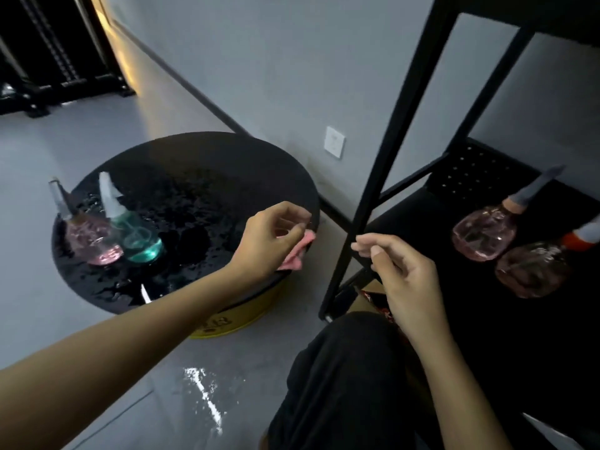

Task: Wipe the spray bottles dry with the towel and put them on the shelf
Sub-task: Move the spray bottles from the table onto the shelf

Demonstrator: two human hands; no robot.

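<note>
Centre of the frame: left hand [271, 237] over the right rim of the round black tabletop [194, 177], thumb and forefinger pinched together on a pink towel [293, 259]; rest of the fingers curled loosely above. Towel crumpled, lying at the table's near-right edge, mostly hidden under the palm, one corner sticking up between the fingertips.

Just right of centre: right hand [407, 274] in the air in front of the black shelf post [383, 164], holding nothing; thumb and forefinger nearly together, other fingers half bent. Touching the post or just short of it: cannot tell.

Left of the frame, on the wet tabletop dotted with water drops: pink spray bottle [94, 237] and teal spray bottle [138, 233], upright, side by side and touching or nearly so, well apart from the towel.

Right of the frame, on the lower black shelf [470, 167]: two more pink bottles, the farther one [483, 233] with a grey nozzle, the nearer one [532, 271] with an orange collar, close beside each other.

Below the tabletop: yellow base [246, 316]. Lower centre, on the grey floor: a bright wet patch [204, 394]. On the wall behind the table: white socket [334, 141].
</note>
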